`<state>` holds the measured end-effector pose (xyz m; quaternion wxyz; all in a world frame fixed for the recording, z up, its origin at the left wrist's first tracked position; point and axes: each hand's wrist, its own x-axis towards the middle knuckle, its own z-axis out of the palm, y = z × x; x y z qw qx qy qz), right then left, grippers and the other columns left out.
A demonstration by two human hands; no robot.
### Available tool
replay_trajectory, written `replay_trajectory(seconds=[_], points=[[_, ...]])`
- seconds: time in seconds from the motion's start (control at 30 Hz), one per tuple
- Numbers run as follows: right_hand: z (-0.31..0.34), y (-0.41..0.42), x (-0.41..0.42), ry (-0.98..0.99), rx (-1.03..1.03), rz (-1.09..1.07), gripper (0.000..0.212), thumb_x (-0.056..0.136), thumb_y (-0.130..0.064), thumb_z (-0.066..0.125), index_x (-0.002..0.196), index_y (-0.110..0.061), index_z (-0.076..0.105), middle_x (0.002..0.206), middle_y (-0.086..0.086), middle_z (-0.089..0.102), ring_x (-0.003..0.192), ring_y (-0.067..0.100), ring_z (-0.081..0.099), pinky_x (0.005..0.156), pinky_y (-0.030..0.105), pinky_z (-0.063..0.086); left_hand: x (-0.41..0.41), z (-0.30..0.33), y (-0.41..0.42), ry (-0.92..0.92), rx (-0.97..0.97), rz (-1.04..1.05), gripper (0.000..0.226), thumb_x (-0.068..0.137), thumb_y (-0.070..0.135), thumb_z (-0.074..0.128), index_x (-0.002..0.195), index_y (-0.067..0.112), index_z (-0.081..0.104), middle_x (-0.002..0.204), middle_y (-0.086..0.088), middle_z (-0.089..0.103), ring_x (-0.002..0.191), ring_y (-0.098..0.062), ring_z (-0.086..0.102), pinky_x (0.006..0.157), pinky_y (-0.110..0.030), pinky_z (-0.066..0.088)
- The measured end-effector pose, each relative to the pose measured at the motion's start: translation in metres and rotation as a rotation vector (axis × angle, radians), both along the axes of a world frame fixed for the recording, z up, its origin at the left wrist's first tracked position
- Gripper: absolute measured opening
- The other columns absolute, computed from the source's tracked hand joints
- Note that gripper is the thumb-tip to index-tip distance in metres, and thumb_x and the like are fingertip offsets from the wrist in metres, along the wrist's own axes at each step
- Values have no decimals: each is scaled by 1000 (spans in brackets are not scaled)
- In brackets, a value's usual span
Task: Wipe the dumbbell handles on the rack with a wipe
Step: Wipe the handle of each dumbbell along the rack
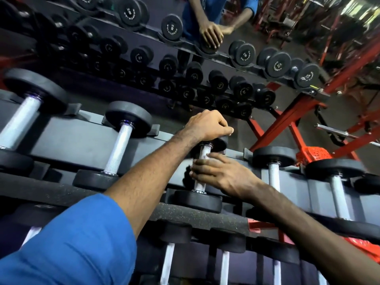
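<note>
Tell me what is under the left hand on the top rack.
The left hand rests on the far black head of the dumbbell whose handle the right hand grips. Only the head's lower edge shows; its top is covered. No wipe is visible.

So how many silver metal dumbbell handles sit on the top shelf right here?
5: one far left, one beside it, the middle one gripped by the right hand, and two to its right. Others may be hidden past the edges.
</note>
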<state>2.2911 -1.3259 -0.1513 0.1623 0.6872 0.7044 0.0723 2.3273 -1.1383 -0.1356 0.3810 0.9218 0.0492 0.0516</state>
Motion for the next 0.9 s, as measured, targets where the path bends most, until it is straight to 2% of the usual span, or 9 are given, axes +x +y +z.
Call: replay_trajectory(seconds=[0.1,0.17,0.23,0.33,0.47,0.57,0.63,0.77,0.9], points=[[4,1,5,-52,55,21,46,106,-16,36,146,-16,58,150,3,57,144,24,49,119,46,34,0,0,0,6,5,-1,22,83,66,69,79,47,80,67,14,65,86,-19,67,77,-30,47],[10,9,11,-53,131,-59,45,103,-11,36,137,-14,65,141,6,64,134,27,57,113,46,40,0,1,-1,2,13,6,22,84,65,69,87,47,82,67,15,64,85,-18,65,77,-30,45],[6,12,7,-40,109,5,41,103,-12,40,135,-14,66,138,5,65,133,27,58,110,45,42,0,1,-1,4,11,11,23,85,65,69,90,48,83,68,16,63,86,-18,64,77,-30,45],[0,1,2,-28,47,52,48,104,-12,36,148,-15,55,152,4,56,145,24,48,119,46,37,1,0,-1,13,9,13,22,85,65,69,89,48,83,72,14,67,89,-18,66,78,-30,46],[-3,-11,1,184,215,-181,58,102,1,29,158,-7,41,166,11,36,157,26,27,124,51,30,2,0,-1,18,17,20,23,85,65,69,88,47,83,81,10,73,92,-19,68,79,-31,46],[-18,-27,-24,285,212,-51,46,113,-7,34,159,-7,38,169,9,30,159,23,21,127,42,27,2,0,-1,28,17,23,24,86,64,70,88,44,83,79,10,72,91,-19,68,78,-30,46],[-19,-32,-22,267,216,17,47,113,-10,37,160,-9,35,170,8,28,159,22,20,127,44,27,2,0,-3,30,29,24,25,86,65,69,87,44,83,76,11,70,91,-19,67,78,-30,46],[-15,-25,8,331,413,-126,44,109,-4,43,152,-7,51,162,11,43,154,26,35,120,47,39,3,1,-5,33,46,26,26,86,67,69,87,45,82,71,12,66,90,-18,67,79,-29,47],[-24,-29,-16,345,439,-103,35,110,-15,47,140,-11,65,150,9,58,141,28,51,100,41,55,5,0,-3,19,44,16,26,86,66,69,82,44,81,59,12,62,85,-19,68,77,-30,49]])
